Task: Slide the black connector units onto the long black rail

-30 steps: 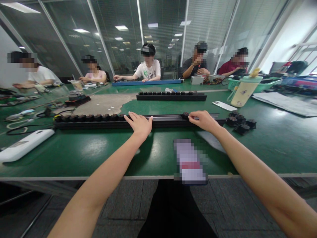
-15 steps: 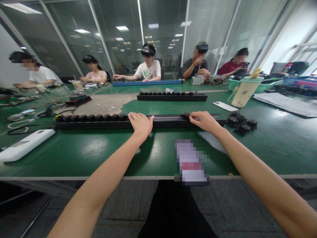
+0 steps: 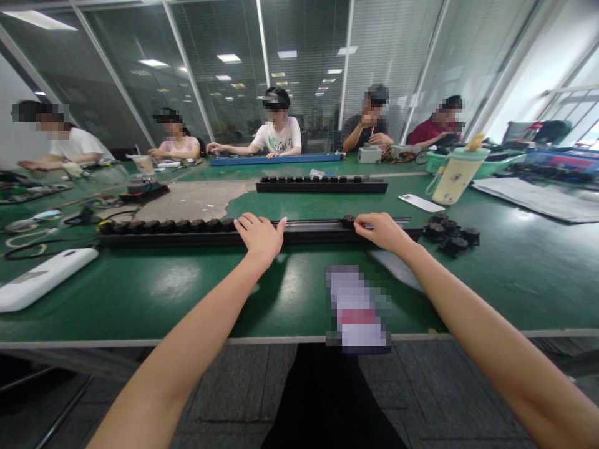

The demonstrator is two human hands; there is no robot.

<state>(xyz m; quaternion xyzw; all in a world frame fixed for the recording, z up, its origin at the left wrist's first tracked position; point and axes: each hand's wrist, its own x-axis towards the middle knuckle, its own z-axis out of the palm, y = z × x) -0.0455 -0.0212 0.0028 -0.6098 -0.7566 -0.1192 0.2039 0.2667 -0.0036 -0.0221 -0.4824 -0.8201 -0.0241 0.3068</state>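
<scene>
- Two bare hands rest on a long black rail point(image 3: 196, 239) near the front edge of the green bench point(image 3: 154, 293), seen from the head camera.
- Left hand point(image 3: 259, 238): open, palm down across the rail, fingers spread wide, with nothing visibly held.
- Right hand point(image 3: 381, 231): fingers drawn narrow, their tips point(image 3: 361, 223) touching the rail just beside the last round black knob point(image 3: 349, 221); whether they grip anything, I cannot tell.
- Row of round black knobs point(image 3: 163, 226) sits side by side along the left stretch of the rail, ending near the left hand.
- Loose cluster of similar black knobs point(image 3: 452, 234) lies on the bench just past the rail's right end.
- Second black rail point(image 3: 322, 185), also lined with knobs, lies farther up the bench, roughly parallel.
- Beyond it, a blue bar point(image 3: 276, 159) lies before a co-worker in a white T-shirt point(image 3: 281, 134).
- White flat case point(image 3: 44, 279) lies to the left; a white phone point(image 3: 418, 202) and a pale bottle point(image 3: 456, 178) stand to the right.
- Pixelated object point(image 3: 358, 308) lies at the bench edge between the forearms.
</scene>
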